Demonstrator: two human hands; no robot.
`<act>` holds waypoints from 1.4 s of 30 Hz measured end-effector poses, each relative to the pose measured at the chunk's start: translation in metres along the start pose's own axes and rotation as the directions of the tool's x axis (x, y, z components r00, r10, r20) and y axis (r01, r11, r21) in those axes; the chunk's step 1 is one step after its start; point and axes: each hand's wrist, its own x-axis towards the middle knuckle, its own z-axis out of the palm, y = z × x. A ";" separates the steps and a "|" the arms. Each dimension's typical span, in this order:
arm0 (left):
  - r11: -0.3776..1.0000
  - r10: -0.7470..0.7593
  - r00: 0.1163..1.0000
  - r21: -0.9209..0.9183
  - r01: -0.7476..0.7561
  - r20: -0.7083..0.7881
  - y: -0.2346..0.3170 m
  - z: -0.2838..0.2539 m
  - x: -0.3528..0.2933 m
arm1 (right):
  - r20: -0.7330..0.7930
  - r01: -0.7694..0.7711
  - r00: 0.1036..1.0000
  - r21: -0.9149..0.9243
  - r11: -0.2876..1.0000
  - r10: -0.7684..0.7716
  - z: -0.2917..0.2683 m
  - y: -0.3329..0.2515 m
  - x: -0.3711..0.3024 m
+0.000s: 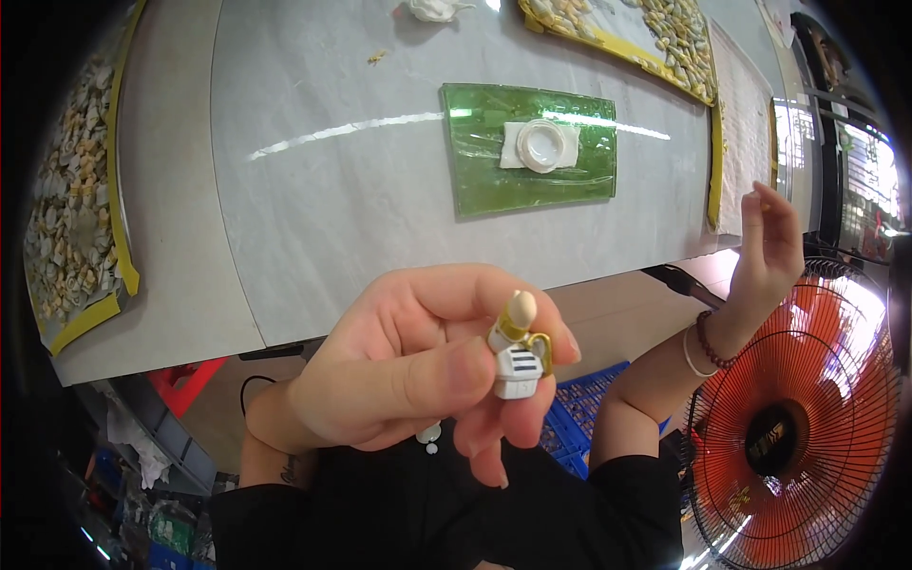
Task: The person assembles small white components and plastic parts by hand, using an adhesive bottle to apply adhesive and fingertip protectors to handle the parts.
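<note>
Close in front of me, my left hand (418,351) pinches a small figurine (519,366) between thumb and fingers. It has a white body with dark stripes, gold trim, a cream rounded head and a gold loop at its side. Raised at the right, my right hand (771,242) has thumb and forefinger tips together; anything between them is too small to make out. Beyond the left hand, on the table, lies a green glass plate (475,190). A white pad (513,152) on it bears a small round white dish (543,144) with a glossy inside.
Yellow-edged trays (122,228) of small pale pieces lie at the left and far right (655,66). A white cloth-like sheet (741,123) lies beside the right one. Crumpled white tissue (437,9) sits at the back. A large fan (788,427) stands at the right, near a blue crate (570,418).
</note>
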 end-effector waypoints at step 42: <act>0.924 0.289 0.957 0.255 -0.287 0.028 0.002 -0.021 -0.019 | 0.277 0.482 0.813 0.176 0.858 -0.513 0.079 -0.118 0.003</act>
